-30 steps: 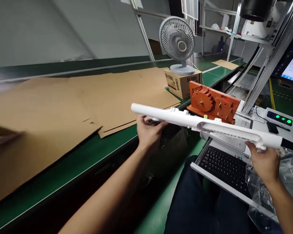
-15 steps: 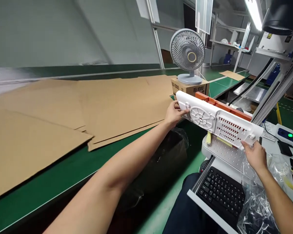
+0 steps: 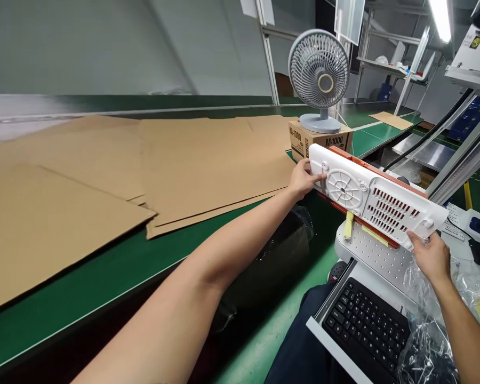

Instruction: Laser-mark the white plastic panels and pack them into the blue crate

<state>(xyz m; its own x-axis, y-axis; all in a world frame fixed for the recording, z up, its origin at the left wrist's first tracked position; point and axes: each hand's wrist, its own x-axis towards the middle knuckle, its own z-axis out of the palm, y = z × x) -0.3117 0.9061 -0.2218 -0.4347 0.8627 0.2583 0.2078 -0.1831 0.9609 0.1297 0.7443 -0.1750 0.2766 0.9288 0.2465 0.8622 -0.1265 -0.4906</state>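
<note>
A long white plastic panel (image 3: 366, 194), with a round spoked pattern and a slotted grille, is held between my two hands. My left hand (image 3: 303, 178) grips its left end, thumb across the front face. At the lower right corner my right hand (image 3: 431, 253) pinches the edge, thumb in front. Behind the panel lies an orange-red part (image 3: 378, 169), showing above, below and through the slots. Under both is a perforated metal plate (image 3: 378, 248) with a yellow strip (image 3: 348, 225) at its near side. I cannot tell whether panel and orange-red part touch.
Cardboard sheets (image 3: 208, 160) cover the green bench at left. A fan (image 3: 320, 80) stands on a carton (image 3: 322, 140). A keyboard (image 3: 366, 325) sits in a pulled-out tray below, beside crumpled clear plastic (image 3: 428, 341). A dark bag (image 3: 272, 266) hangs under the bench edge.
The camera view has shifted, so most things appear moved. The white panel now sits lower against the orange-red part, which shows below it too. Both hands keep their grip.
</note>
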